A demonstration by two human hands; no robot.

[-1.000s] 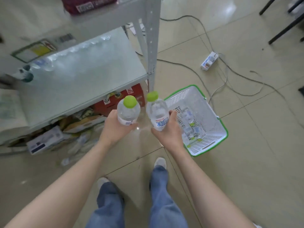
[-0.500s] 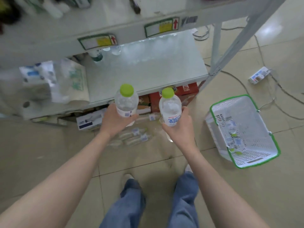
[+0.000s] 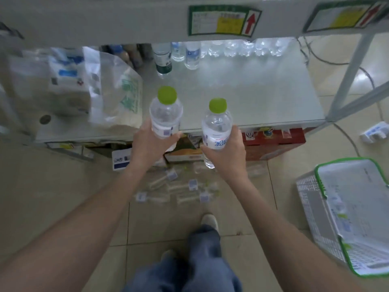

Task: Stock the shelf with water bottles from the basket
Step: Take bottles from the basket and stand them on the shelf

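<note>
While a few bottles already stand at the shelf's back, upper centre of the frame, stocking looks barely begun. The left hand and right hand each wrap their fingers round an upright bottle at the shelf's front edge, green caps up, long axes near vertical. The basket, lower right, seems to hold more.

Shop stockroom: metal shelf with price labels, shopping basket, boxed goods.

Bare forearms, blue jeans — loose, pale shoe
</note>
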